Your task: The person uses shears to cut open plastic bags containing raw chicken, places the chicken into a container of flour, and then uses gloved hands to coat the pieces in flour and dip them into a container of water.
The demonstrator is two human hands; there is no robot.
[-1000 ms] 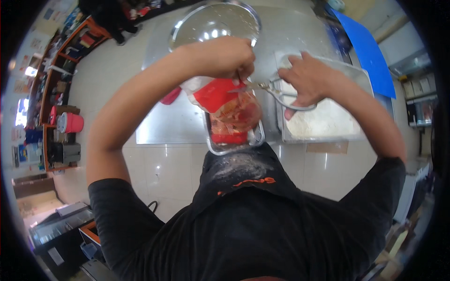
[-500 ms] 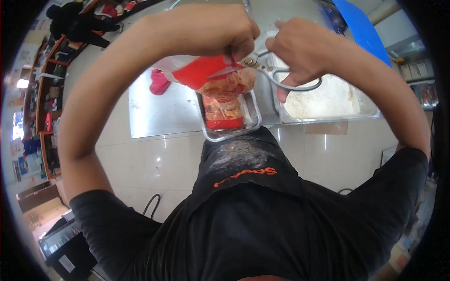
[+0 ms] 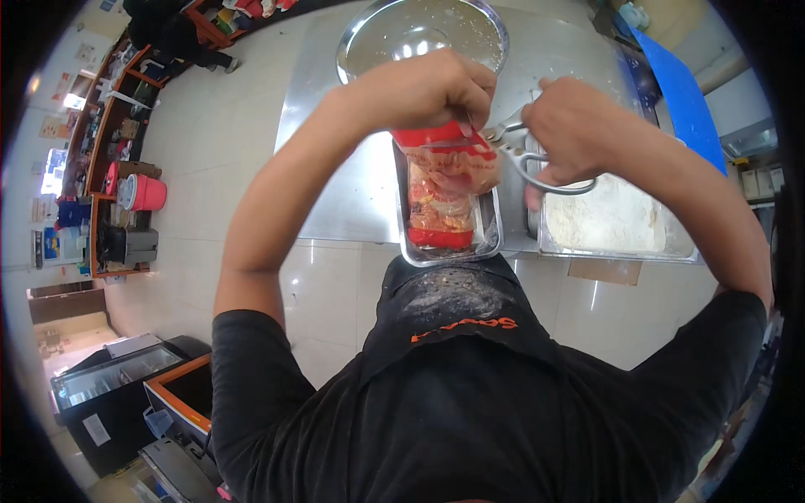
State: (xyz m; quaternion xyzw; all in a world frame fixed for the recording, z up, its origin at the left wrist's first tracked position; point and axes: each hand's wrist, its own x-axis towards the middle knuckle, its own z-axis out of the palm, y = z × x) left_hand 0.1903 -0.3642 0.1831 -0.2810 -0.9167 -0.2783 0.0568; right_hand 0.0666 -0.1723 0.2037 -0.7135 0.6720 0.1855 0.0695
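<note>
My left hand [image 3: 465, 92] pinches the red top edge of a plastic bag [image 3: 457, 168] packed with pale orange pieces that look like raw meat. In my right hand [image 3: 579, 126] is a pair of metal scissors [image 3: 495, 134], fingers through the grey handles. Their blades lie across the bag's red upper part, just below my left fingers; how far they have cut I cannot tell. A second orange-and-red part [image 3: 440, 214] sits lower in a small metal tray [image 3: 404, 230]; whether it is a separate bag is unclear.
Right of the small tray stands a wide tray [image 3: 545, 245] of white flour-like powder. A large metal bowl [image 3: 344, 54] is at the back of the steel table [image 3: 335, 189]. A blue panel [image 3: 679, 92] rises at far right. Another person [image 3: 168, 33] stands far left.
The view has shifted, bringing the large bowl into sight. My left arm has drawn in toward the right, and the bag's loose white flap and the pink-red cloth no longer show.
</note>
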